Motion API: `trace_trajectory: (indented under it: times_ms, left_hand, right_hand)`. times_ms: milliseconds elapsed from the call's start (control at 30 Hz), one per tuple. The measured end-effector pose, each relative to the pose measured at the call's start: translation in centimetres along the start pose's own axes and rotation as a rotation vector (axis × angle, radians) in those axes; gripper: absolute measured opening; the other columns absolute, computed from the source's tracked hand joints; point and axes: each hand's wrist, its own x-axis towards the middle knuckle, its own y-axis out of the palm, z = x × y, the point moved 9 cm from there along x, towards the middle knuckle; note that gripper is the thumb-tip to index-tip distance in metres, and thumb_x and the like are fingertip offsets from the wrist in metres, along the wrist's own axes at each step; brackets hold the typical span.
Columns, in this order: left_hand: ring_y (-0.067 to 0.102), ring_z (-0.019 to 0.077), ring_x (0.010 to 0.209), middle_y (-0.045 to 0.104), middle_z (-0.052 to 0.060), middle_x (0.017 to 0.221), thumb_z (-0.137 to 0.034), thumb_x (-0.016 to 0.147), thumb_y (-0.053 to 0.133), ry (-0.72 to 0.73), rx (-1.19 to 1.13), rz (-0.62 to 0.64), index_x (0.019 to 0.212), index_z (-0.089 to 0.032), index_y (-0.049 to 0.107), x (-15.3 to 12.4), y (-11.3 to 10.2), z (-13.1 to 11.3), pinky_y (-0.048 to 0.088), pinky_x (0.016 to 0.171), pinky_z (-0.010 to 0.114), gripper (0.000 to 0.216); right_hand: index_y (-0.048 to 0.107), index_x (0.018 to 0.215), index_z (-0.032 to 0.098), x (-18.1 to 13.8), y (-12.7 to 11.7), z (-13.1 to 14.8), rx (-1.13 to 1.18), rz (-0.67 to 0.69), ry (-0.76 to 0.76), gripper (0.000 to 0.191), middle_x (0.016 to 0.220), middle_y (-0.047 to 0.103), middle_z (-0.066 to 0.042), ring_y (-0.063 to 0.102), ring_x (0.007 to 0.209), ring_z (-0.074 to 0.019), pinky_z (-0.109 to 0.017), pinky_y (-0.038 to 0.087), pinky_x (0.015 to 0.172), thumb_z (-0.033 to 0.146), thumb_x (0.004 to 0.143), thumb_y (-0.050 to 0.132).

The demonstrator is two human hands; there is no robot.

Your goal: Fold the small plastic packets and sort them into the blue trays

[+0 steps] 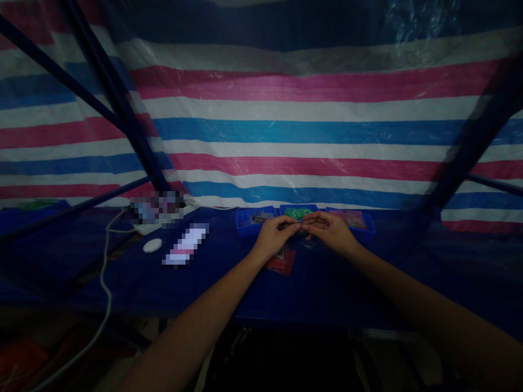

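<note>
Above the blue tabletop, my left hand (278, 235) and my right hand (330, 231) meet with their fingertips pinched close together. Whatever lies between the fingers is too small and dark to make out. Below my left hand are several red plastic packets (281, 262) on the table. A small clear packet (309, 244) lies under my right hand. Just beyond the hands stand three blue trays: the left tray (245, 230) contains small thin items, the middle one holds green packets (297, 213), and the right tray (365, 234) has reddish packets (345, 219), partly covered by my right hand.
To the left lie a lit phone (186, 245), a round white object (152, 246) and a white power strip (143, 229) with a cable (107, 272) running off the table. Blue metal frame bars (469, 130) rise on both sides before a striped plastic sheet (294, 130).
</note>
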Motion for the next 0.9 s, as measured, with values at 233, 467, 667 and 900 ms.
trace_trajectory:
  times_ms: [233, 467, 667, 900]
  left_hand:
    - [0.067, 0.0168, 0.083, 0.073, 0.006, 0.094, -0.035, 0.089, 0.065, 0.079, 0.113, 0.013, 0.098, -0.017, 0.07, -0.4, 0.3, -1.7, 0.052, 0.077, 0.031, 0.021]
    - [0.064, 0.0161, 0.079, 0.071, 0.004, 0.091, -0.032, 0.092, 0.062, 0.194, 0.372, 0.02, 0.097, -0.019, 0.072, -0.9, 0.1, -3.9, 0.048, 0.072, 0.029, 0.018]
    - [0.065, 0.0163, 0.077, 0.071, 0.004, 0.087, -0.034, 0.089, 0.066, 0.173, 0.413, 0.022, 0.091, -0.019, 0.073, -0.7, -0.1, -3.9, 0.048, 0.071, 0.029, 0.017]
    - [0.064, 0.0157, 0.069, 0.071, 0.002, 0.078, -0.044, 0.087, 0.068, 0.113, 0.385, -0.066, 0.092, -0.018, 0.07, -0.7, -0.7, -3.3, 0.046, 0.064, 0.027, 0.027]
  right_hand:
    - [0.07, 0.107, 0.02, -0.2, -0.1, 0.7, -0.063, -0.011, -0.021, 0.043, 0.1, 0.075, -0.008, 0.071, 0.085, -0.02, -0.035, 0.061, 0.072, 0.043, 0.073, 0.082]
    - [0.071, 0.107, 0.021, -0.3, -0.1, 0.7, -0.033, 0.015, -0.001, 0.041, 0.1, 0.075, -0.008, 0.072, 0.088, -0.0214, -0.035, 0.06, 0.073, 0.04, 0.073, 0.082]
    - [0.069, 0.101, 0.02, -0.2, -0.2, 1.2, -0.082, 0.025, -0.022, 0.037, 0.095, 0.074, -0.006, 0.069, 0.083, -0.0188, -0.033, 0.058, 0.071, 0.04, 0.073, 0.081]
    - [0.066, 0.101, 0.019, 0.1, -1.1, 1.4, -0.175, -0.05, -0.084, 0.034, 0.093, 0.071, -0.005, 0.068, 0.083, -0.0172, -0.032, 0.056, 0.077, 0.037, 0.076, 0.079]
